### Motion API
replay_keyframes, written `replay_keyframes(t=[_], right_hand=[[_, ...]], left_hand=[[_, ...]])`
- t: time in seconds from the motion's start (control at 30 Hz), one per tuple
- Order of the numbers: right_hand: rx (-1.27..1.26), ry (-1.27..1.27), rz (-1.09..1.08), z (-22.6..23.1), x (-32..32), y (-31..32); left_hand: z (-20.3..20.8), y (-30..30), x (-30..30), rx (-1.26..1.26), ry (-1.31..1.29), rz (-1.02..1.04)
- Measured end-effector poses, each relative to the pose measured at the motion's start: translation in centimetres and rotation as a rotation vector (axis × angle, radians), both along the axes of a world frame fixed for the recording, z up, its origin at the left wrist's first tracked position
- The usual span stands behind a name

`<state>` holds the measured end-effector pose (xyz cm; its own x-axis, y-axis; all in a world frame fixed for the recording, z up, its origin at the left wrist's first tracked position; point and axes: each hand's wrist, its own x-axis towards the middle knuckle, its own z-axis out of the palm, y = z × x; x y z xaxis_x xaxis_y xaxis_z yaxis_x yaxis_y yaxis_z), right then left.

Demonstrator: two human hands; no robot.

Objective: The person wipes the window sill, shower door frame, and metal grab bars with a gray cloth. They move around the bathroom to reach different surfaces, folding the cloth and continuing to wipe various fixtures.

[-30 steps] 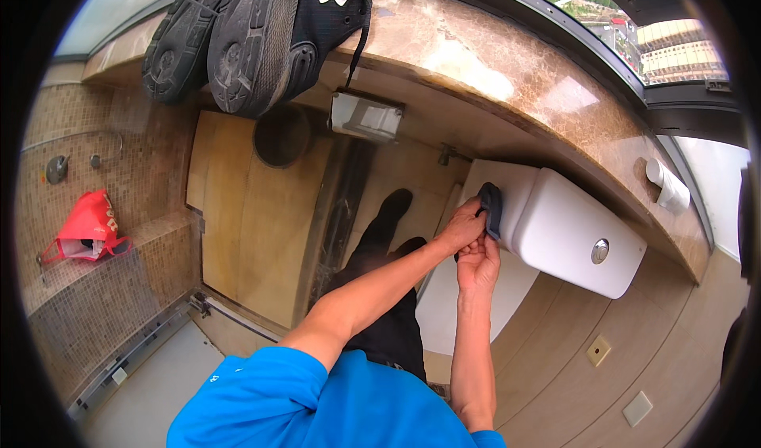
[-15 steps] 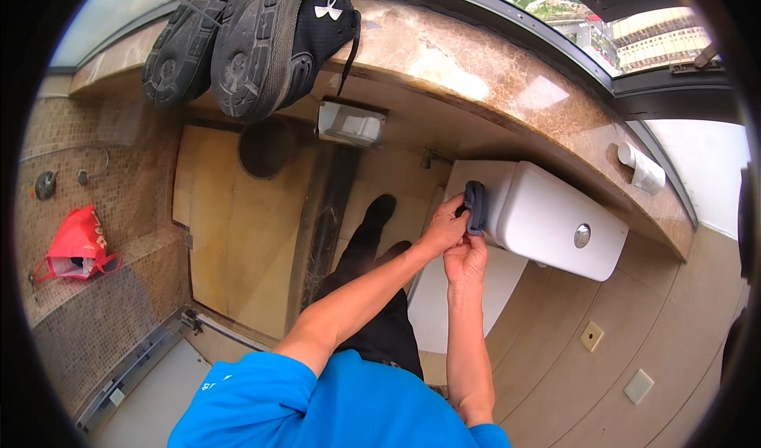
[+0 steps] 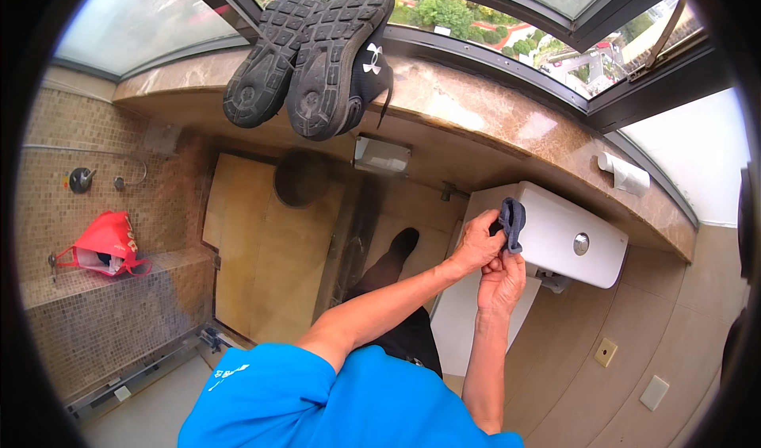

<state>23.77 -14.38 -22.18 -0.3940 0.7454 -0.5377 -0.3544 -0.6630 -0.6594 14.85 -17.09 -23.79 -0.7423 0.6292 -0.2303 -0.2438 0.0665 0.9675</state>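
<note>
In front of the toilet tank, my left hand (image 3: 479, 242) and my right hand (image 3: 502, 284) both pinch the rim of a dark grey-blue sock (image 3: 514, 224). The left fingers grip its left side, and the right fingers hold its lower end. The sock is bunched up, its opening stretched into a loop. Behind it stands the white toilet tank (image 3: 559, 230) with a round flush button on top. The white toilet lid (image 3: 476, 329) lies below my forearms. My one visible foot (image 3: 404, 242) looks dark, stretched forward over the floor.
A pair of black shoes (image 3: 317, 59) leans soles-out on the brown marble sill (image 3: 507, 123). A paper roll (image 3: 625, 174) lies at its right end. At left, a red bag (image 3: 111, 242) sits on a tiled ledge. A dark round bin (image 3: 301, 178) stands below the shoes.
The view has shifted, so shoes and bag appear farther right and more window shows. My hands still hold the sock, its opening now turned wider toward view.
</note>
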Motion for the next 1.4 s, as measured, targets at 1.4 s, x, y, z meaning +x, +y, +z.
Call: replay_keyframes(t=[1.4], right_hand=[[1.067,0.532,0.517,16.9,-27.2,-15.1]], left_hand=[[19.9,-21.8,-6.2,-0.252,1.191,1.056]])
